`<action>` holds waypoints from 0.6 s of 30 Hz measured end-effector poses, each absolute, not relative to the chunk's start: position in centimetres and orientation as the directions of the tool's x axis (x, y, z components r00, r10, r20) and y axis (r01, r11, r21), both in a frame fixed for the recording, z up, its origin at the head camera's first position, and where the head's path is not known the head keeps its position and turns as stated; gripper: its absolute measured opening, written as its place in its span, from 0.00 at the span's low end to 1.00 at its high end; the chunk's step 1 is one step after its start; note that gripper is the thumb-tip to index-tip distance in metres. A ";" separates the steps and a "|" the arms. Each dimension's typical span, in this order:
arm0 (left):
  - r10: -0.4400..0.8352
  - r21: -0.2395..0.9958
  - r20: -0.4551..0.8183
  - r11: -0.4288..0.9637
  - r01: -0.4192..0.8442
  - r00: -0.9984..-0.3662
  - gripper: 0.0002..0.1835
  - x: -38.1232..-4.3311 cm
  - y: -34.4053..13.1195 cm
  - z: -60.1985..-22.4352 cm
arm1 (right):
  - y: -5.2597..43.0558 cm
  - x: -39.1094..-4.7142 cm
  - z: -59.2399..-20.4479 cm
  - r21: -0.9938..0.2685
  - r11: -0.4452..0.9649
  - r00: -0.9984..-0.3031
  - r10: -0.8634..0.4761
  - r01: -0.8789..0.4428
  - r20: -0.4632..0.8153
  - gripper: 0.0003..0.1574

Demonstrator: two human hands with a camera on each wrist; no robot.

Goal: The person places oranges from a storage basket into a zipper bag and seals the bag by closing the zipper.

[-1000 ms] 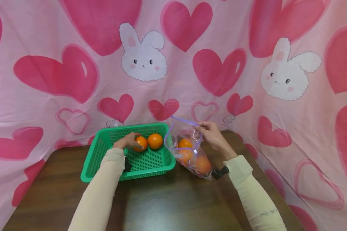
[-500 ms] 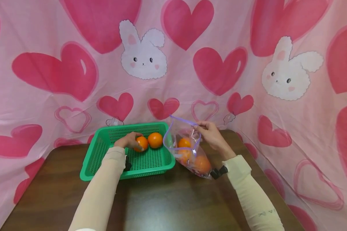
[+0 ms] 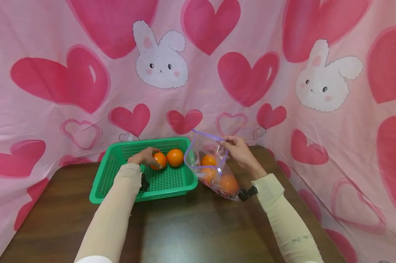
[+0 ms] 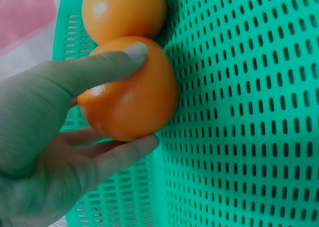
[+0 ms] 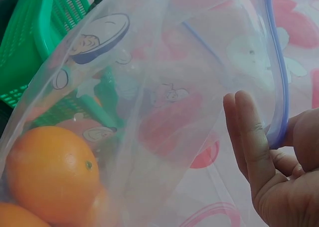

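Note:
Inside the green basket, my left hand grips an orange, thumb over its top and fingers round its lower side. A second orange sits right beside it in the basket. My right hand pinches the purple zip edge of a clear zip bag between thumb and index finger, its other fingers extended along the bag's side. The bag's mouth stands wide, tilted toward the basket. Several oranges lie in it, one showing plainly in the right wrist view, an orange with a green stem spot.
The basket stands at the back of a dark wooden table, with the bag leaning at its right side. A pink cloth with hearts and rabbits hangs behind the table and along its right. A black wrist device is on the right wrist.
Little differs: the left hand's fingers have settled round the orange in the basket. The right hand keeps its hold on the bag's edge. The head view has shifted slightly.

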State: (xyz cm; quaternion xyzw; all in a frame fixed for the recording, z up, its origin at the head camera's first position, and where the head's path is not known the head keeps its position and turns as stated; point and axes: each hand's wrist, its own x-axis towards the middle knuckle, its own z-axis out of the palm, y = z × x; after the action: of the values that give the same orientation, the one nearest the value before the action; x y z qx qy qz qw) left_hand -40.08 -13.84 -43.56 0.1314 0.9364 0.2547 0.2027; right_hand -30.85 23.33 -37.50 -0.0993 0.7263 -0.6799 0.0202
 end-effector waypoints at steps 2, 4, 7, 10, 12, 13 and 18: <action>0.342 0.530 -0.296 0.836 0.144 -0.892 0.41 -39.8 -14.0 -43.3 | 23.2 -30.8 -37.4 -0.991 0.055 -0.978 -0.178 -0.121 0.110 0.19; 0.339 0.529 -0.278 0.835 0.151 -0.899 0.41 -39.5 -14.0 -43.1 | 23.2 -30.7 -37.4 -0.991 0.055 -0.978 -0.178 -0.124 0.112 0.19; 0.339 0.546 -0.249 0.823 0.157 -0.907 0.41 -39.2 -13.9 -42.8 | 23.2 -30.6 -37.3 -0.990 0.050 -0.976 -0.181 -0.133 0.121 0.19; 0.344 0.558 -0.222 0.812 0.171 -0.913 0.41 -39.1 -13.7 -42.6 | 23.2 -30.4 -37.4 -0.991 0.038 -0.974 -0.190 -0.131 0.122 0.19; 0.353 0.558 -0.200 0.808 0.190 -0.914 0.42 -39.0 -13.6 -42.4 | 23.2 -30.3 -37.5 -0.992 0.033 -0.973 -0.198 -0.125 0.116 0.20; 0.360 0.553 -0.189 0.808 0.204 -0.914 0.42 -39.0 -13.6 -42.3 | 23.1 -30.2 -37.5 -0.992 0.031 -0.974 -0.195 -0.119 0.110 0.19; 0.389 0.546 -0.139 0.797 0.257 -0.911 0.42 -38.4 -13.8 -41.4 | 23.1 -29.9 -37.5 -0.992 0.045 -0.977 -0.186 -0.117 0.107 0.20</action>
State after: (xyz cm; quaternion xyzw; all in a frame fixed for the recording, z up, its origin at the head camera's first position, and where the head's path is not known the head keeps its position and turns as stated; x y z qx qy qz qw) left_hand -38.40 -13.84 -41.37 0.1717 0.9399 0.2681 0.1230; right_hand -29.88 23.12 -37.49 -0.1048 0.7223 -0.6831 0.0253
